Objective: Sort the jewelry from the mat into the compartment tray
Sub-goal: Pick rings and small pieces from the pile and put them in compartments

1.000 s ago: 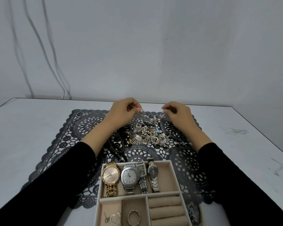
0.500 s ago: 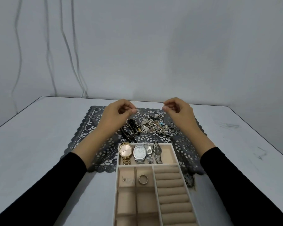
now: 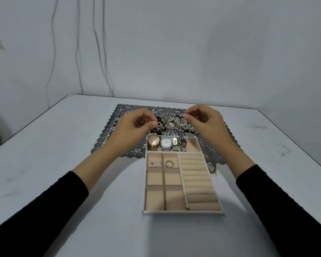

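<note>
A heap of mixed jewelry (image 3: 172, 125) lies on a dark lace mat (image 3: 109, 134) at the table's far side. My left hand (image 3: 132, 127) hovers over the mat's left part and pinches a small silver ring (image 3: 159, 124) between thumb and forefinger. My right hand (image 3: 204, 121) is raised over the heap's right side, its fingertips pinched on a small silver piece too tiny to identify. The beige compartment tray (image 3: 183, 211) sits in front of the mat. Its top compartment holds several watches (image 3: 167, 143). Small earrings (image 3: 155, 163) and a ring (image 3: 169, 163) lie in two small compartments.
The tray's right side has rows of padded ring rolls (image 3: 198, 180). A loose ring (image 3: 121, 114) lies at the mat's far left edge. Cables (image 3: 98, 45) hang down the wall behind the white table (image 3: 54, 154).
The view has pulled back and tilted, showing the whole tray. Both hands have stayed pinched above the jewelry heap, drawing slightly nearer to the tray.
</note>
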Motion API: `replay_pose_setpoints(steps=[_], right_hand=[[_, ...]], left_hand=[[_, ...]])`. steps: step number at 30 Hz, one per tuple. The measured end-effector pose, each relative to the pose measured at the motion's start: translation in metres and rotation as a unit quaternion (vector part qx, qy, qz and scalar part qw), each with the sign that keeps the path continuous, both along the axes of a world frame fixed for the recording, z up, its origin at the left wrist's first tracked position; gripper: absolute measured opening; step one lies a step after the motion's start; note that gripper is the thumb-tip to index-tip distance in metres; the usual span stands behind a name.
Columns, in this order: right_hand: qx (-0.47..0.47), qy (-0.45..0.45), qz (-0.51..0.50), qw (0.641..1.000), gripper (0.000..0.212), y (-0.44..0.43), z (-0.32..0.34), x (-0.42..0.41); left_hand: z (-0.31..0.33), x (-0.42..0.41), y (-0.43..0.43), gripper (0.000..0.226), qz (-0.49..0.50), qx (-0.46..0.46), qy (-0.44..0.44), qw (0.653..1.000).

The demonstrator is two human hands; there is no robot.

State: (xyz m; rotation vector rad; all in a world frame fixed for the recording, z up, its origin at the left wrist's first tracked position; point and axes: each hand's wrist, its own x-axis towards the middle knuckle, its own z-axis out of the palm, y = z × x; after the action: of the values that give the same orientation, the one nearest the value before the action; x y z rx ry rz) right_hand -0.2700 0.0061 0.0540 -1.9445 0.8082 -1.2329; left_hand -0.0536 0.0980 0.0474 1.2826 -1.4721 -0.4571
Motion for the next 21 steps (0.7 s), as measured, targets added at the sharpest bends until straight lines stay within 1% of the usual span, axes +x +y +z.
replay_pose_setpoints(steps=[5, 7, 12, 18, 21], right_hand=[[0.023, 0.003, 0.06, 0.998, 0.009, 0.025, -0.007, -0.005], [0.023, 0.03, 0.078, 0.996, 0.01, 0.029, -0.01, -0.008], [0.018, 0.092, 0.12, 0.988, 0.01, 0.036, -0.016, -0.009], [-0.013, 0.138, 0.126, 0.982, 0.008, 0.036, -0.021, -0.008], [-0.012, 0.158, 0.129, 0.979, 0.007, 0.039, -0.022, -0.006]], left_hand=[[-0.009, -0.003, 0.024, 0.005, -0.012, -0.006, 0.002, 1.0], [-0.011, -0.003, 0.032, 0.004, -0.016, -0.007, 0.006, 1.0], [-0.011, -0.006, 0.045, 0.003, -0.033, 0.026, 0.025, 0.999], [-0.013, -0.005, 0.046, 0.005, -0.028, 0.015, 0.011, 0.999], [-0.014, -0.005, 0.046, 0.006, -0.026, 0.012, 0.007, 1.0]])
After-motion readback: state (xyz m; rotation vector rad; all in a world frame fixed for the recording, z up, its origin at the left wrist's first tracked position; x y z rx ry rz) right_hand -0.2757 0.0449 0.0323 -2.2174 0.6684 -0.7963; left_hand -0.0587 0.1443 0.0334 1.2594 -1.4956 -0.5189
